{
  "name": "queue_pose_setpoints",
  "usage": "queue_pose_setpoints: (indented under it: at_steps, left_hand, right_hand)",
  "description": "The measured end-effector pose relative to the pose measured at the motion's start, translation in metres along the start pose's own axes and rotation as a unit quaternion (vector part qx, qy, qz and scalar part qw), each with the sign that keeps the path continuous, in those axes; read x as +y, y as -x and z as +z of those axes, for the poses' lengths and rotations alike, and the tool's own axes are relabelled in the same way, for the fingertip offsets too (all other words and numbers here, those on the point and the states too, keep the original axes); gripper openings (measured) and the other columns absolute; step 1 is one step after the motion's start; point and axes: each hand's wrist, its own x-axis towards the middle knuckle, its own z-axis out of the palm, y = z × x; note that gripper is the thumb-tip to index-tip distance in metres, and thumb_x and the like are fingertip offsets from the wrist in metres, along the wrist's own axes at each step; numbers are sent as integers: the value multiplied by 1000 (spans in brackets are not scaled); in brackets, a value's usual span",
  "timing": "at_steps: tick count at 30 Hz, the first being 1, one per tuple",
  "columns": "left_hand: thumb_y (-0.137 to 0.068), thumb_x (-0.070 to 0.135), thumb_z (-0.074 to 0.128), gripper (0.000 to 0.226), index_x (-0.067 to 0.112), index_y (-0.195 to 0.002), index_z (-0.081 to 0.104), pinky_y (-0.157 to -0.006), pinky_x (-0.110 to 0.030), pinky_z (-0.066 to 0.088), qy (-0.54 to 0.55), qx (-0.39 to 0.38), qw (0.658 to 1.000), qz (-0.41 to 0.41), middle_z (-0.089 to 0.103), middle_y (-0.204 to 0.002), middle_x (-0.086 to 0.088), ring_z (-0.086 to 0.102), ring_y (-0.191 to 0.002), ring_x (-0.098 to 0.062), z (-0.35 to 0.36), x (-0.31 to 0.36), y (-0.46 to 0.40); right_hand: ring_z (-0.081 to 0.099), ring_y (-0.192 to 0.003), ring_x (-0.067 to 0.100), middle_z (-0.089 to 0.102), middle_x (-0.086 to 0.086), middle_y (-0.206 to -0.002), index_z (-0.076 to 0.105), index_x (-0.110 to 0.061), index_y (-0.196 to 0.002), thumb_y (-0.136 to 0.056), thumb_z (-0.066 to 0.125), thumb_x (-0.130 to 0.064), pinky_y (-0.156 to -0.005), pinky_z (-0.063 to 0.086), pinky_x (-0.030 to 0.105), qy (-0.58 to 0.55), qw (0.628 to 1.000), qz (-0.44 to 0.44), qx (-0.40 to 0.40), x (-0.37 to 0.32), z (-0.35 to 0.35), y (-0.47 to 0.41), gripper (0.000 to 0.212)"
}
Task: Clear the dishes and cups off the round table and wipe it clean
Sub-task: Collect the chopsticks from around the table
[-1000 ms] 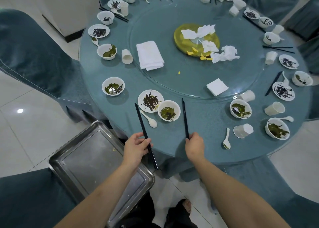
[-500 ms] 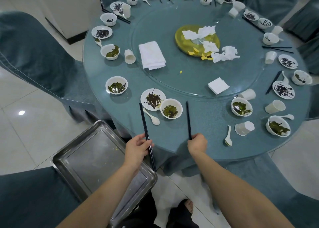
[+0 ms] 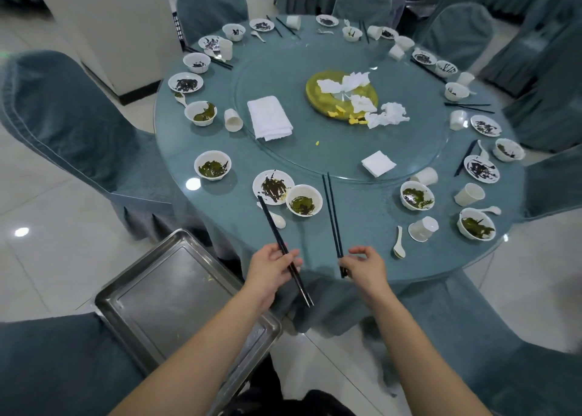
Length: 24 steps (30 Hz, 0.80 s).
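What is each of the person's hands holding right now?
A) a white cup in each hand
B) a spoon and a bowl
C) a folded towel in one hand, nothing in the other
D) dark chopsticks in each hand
D: the left hand grips one pair of dark chopsticks, and the right hand pinches the near end of another pair.

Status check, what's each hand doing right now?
Left hand grips chopsticks. Right hand pinches second pair. Tray waiting left. Bowls, cups uncleared.

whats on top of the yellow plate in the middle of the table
Crumpled white napkins lie on the yellow plate, with small yellow scraps at its near rim. Whatever lies under the napkins is covered.
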Motion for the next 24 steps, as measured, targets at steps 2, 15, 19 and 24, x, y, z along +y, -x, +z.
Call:
queue_pose_setpoints:
  at_steps: [2, 15, 19, 24]
  left_hand:
    - [-100, -5, 55, 31, 1, -130, 51, -86, -38, 63, 14, -19, 1000, 8, 69, -120, -22, 72, -107, -35, 12, 0, 14]
    - [-99, -11, 51, 26, -3, -124, 56, -97, -53, 57, 101, -6, 992, 80, 70, -121, -25, 71, -111, -34, -9, -45, 151]
    - [-97, -12, 53, 22, -4, -117, 59, -89, -49, 61, 138, 23, 986, 87, 69, -116, -23, 73, -106, -30, -48, -55, 186]
    - [-100, -3, 57, 31, -11, -129, 52, -92, -47, 60, 179, 62, 976, 109, 66, -126, -28, 73, -103, -28, -98, -53, 224]
  right_hand:
    - [67, -80, 22, 73, 12, -100, 62, -16, -104, -76, 82, -4, -70, 56, 34, -40, 997, -41, -57, -12, -12, 32, 36]
    - [73, -82, 30, 77, 15, -92, 57, -13, -108, -76, 81, -1, -78, 59, 44, 33, 948, -146, -283, 15, -43, 183, 42]
    - [70, -78, 22, 76, 17, -93, 60, -14, -106, -77, 80, 1, -73, 56, 35, 56, 931, -165, -320, 20, -24, 222, 39]
    - [69, -77, 20, 76, 9, -88, 61, -17, -106, -73, 83, -10, -78, 58, 44, 110, 906, -196, -358, 17, 15, 268, 40]
